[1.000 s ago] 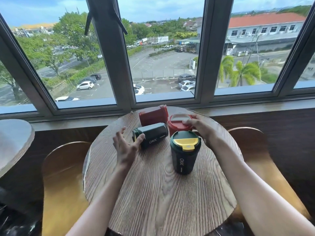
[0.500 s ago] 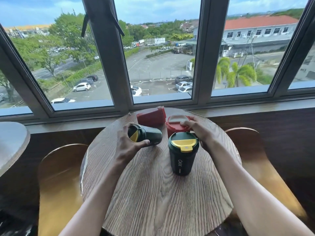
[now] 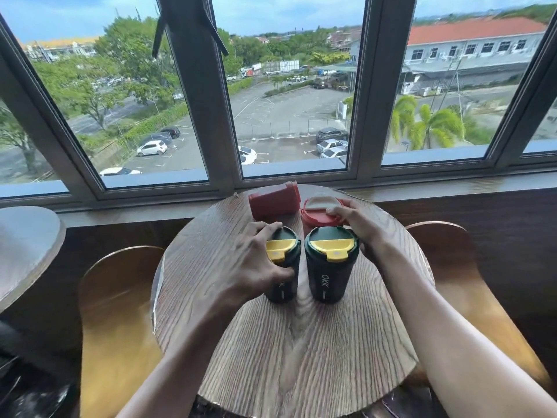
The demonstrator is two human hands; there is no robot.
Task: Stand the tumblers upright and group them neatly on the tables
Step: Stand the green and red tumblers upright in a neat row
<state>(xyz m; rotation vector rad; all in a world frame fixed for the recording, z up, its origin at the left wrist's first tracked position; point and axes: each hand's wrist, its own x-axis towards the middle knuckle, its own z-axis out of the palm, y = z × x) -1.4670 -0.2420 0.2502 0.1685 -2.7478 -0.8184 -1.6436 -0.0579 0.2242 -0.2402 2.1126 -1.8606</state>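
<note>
Two dark green tumblers with yellow lids stand upright side by side on the round wooden table (image 3: 286, 351). My left hand (image 3: 256, 263) is wrapped around the left green tumbler (image 3: 284, 273). The right green tumbler (image 3: 330, 267) stands free beside it. Behind them an upright red tumbler (image 3: 319, 214) has my right hand (image 3: 358, 226) closed on its lid and side. A second red tumbler (image 3: 274, 200) lies on its side at the table's far edge, near the window.
Curved wooden chairs flank the table, a left chair (image 3: 117, 312) and a right chair (image 3: 470, 285). Another round table (image 3: 27, 248) shows at the far left. A window sill and dark wall panel (image 3: 482, 218) run right behind the table.
My left hand has lifted the lying green tumbler, turned it upright and set it beside the standing green one. My right hand stays on the red tumbler.
</note>
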